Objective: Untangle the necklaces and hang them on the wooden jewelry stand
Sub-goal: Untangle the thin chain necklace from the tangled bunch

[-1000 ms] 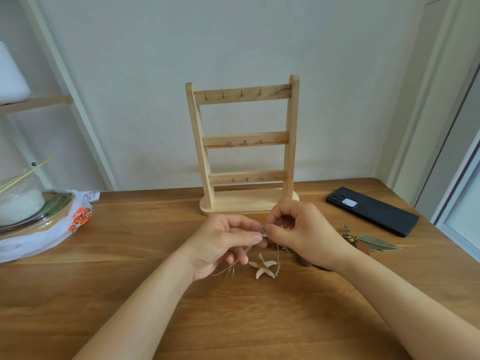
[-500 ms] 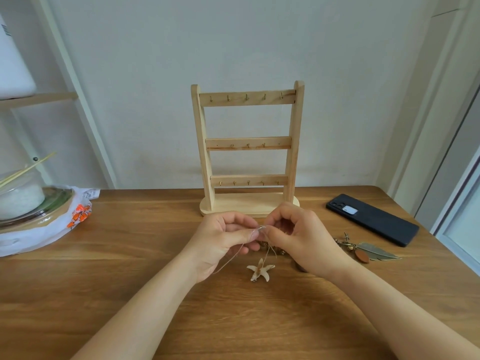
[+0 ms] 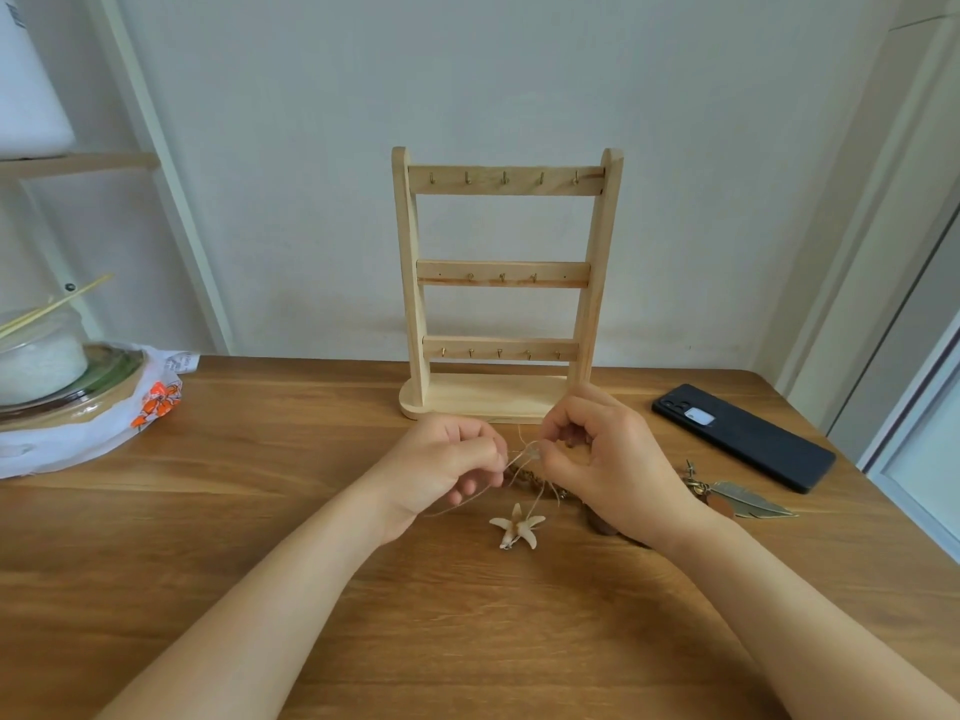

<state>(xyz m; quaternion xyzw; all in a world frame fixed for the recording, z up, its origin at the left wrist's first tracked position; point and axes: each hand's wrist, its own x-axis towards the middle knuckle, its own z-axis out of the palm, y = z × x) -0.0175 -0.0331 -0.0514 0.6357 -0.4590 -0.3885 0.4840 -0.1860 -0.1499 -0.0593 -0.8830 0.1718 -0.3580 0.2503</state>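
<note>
Resting on the surface (image 3: 260, 589), a pale flower pendant (image 3: 515, 528) trails cord up into the tangled necklaces (image 3: 524, 478). The left hand (image 3: 441, 467) and right hand (image 3: 608, 459) each pinch their thin cords, fingers curled. Just behind, the wooden jewelry stand (image 3: 504, 275) stands upright.

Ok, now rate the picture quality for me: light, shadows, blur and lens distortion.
Head view: soft, even daylight, only faint shadows under the left hand and right hand. Head view: the wooden jewelry stand is sharp, the thin cord they pinch slightly smeared. Head view: wide-angle bending leans the door frame at the right edge; no glare on the phone.
</note>
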